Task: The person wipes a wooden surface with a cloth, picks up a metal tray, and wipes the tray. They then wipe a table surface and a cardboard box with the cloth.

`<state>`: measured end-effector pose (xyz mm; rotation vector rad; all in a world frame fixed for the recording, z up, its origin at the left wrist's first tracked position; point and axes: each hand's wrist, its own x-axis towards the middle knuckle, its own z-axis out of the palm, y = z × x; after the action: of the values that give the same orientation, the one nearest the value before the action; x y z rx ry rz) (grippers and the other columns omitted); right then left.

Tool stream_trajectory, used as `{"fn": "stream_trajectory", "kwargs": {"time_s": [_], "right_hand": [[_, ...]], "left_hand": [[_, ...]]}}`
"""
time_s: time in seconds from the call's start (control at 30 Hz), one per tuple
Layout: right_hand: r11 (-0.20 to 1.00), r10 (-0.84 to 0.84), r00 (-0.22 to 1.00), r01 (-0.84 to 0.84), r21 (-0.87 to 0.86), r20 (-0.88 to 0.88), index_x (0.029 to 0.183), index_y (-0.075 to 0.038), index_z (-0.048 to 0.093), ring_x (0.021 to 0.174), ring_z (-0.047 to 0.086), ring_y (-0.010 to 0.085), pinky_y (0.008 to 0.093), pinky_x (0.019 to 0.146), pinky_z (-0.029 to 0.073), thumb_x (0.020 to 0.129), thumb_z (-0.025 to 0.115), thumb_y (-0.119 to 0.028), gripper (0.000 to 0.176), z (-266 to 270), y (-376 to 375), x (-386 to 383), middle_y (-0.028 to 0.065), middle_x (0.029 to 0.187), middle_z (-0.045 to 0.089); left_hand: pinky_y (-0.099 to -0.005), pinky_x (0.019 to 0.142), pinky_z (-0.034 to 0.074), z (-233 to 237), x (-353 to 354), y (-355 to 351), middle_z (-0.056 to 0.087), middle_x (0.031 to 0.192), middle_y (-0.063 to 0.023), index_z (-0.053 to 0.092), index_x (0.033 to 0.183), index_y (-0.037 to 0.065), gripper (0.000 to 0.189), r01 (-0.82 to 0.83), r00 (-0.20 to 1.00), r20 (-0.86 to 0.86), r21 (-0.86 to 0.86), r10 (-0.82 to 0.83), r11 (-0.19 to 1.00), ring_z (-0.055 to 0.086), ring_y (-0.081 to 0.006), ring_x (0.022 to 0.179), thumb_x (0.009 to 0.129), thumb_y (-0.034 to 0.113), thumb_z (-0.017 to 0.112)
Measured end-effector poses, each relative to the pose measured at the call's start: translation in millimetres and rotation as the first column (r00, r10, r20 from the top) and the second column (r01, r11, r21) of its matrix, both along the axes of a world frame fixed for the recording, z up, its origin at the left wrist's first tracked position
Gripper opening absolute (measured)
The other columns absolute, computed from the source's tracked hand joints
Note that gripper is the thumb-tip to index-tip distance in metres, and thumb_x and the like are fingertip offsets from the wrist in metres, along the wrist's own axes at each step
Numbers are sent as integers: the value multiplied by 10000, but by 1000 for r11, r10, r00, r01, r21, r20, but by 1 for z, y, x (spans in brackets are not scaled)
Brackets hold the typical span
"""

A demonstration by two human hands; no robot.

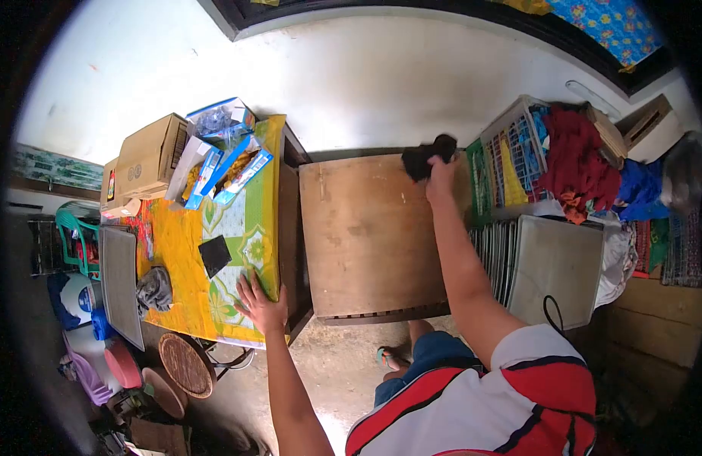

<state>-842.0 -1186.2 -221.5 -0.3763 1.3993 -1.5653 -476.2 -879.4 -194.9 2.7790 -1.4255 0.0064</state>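
the dark cloth (423,158) sits bunched at the far corner of the bare wooden table (366,243), close to the wall. my right hand (441,176) is on it with the arm stretched right across the tabletop. the fingers look closed into the bundle, though the cloth hides most of them. it is crumpled, not flat, so i have it by a fistful rather than an edge.

my left hand (260,304) lies flat on the near corner of the yellow tablecloth (184,251), fingers spread and holding nothing. i judge it props me up while i lean so far.

just beside the cloth stands a wire basket (510,152) heaped with red clothes (575,156), and a grey board (556,266) leans nearer me. on the yellow side lie a black square (214,254), a grey rag (153,290), blue packets (229,163) and a cardboard box (147,156), all well apart from the left hand. nothing stands between the right arm and the cloth.
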Motion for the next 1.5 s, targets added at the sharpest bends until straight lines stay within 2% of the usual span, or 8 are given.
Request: {"fn": "stream_trajectory", "kwargs": {"time_s": [0.13, 0.37, 0.63, 0.83, 1.03, 1.23, 1.37, 1.5], "right_hand": [[942, -160, 986, 140, -306, -42, 1299, -31, 386, 993, 569, 278, 399, 886, 489, 708, 495, 47, 606, 40, -52, -3, 130, 1133, 534], [856, 449, 645, -112, -505, 618, 1361, -63, 437, 1108, 574, 299, 460, 985, 467, 774, 447, 9, 592, 40, -70, 12, 124, 1267, 563], [806, 587, 295, -124, -579, 754, 1410, -181, 405, 1196, 519, 345, 603, 1002, 369, 953, 410, -528, 575, 33, -19, 43, 109, 1375, 496], [669, 739, 139, -271, -692, 660, 1385, -224, 445, 1260, 462, 367, 665, 997, 326, 961, 393, -482, 499, 42, -18, 41, 76, 1430, 454], [835, 546, 509, -262, -484, 666, 1301, -119, 487, 1106, 561, 313, 513, 944, 450, 973, 437, -386, 426, 19, -27, 36, 96, 1245, 570], [938, -257, 932, 305, -167, 257, 1450, -86, 280, 1127, 520, 280, 417, 983, 412, 978, 463, -386, 588, 9, -80, -6, 108, 1320, 487], [743, -453, 890, 343, -574, -54, 1496, -45, 132, 1344, 327, 320, 403, 1125, 233, 994, 458, -308, 654, 51, -163, 5, 201, 1498, 275], [904, -362, 184, -168, -392, -914, 1412, 15, 310, 1399, 174, 448, 613, 1118, 89, 944, 471, -151, 522, 77, -159, 157, 278, 1510, 195]], "left_hand": [[-614, 1124, 87, 1, -1, -1, 233, 1546, -42, 286, 1470, 237, 910, 0, 1000, -12, -11, 0, 1000, 174, -259, 1439, 704, 489, 706], [-614, 1124, 85, 3, 0, -2, 252, 1538, -47, 307, 1460, 227, 900, 1, 1000, -26, -17, -2, 1000, 188, -264, 1434, 698, 473, 718], [-616, 1120, 93, 1, 0, -2, 274, 1530, -47, 323, 1454, 223, 888, 21, 1000, -11, -55, -21, 998, 210, -270, 1427, 696, 459, 722], [-611, 1122, 100, 2, -3, -3, 274, 1532, -41, 320, 1456, 232, 890, 14, 1000, -13, -52, -14, 999, 215, -271, 1426, 694, 456, 722], [-598, 1130, 99, 2, -2, -3, 265, 1536, -32, 302, 1464, 241, 903, 2, 1000, -17, -31, -3, 1000, 203, -268, 1431, 696, 461, 723], [-596, 1132, 92, 3, -2, -2, 254, 1540, -39, 282, 1473, 240, 915, -8, 1000, -17, -1, 8, 1000, 192, -263, 1435, 700, 463, 718], [-593, 1135, 83, 4, -2, -4, 251, 1541, -49, 284, 1474, 235, 920, -8, 1000, -19, 4, 8, 1000, 187, -261, 1437, 697, 462, 721], [-593, 1134, 81, 2, -1, -3, 256, 1540, -48, 291, 1472, 231, 923, 5, 1000, -19, -21, -5, 1000, 189, -262, 1436, 692, 475, 720]]}}
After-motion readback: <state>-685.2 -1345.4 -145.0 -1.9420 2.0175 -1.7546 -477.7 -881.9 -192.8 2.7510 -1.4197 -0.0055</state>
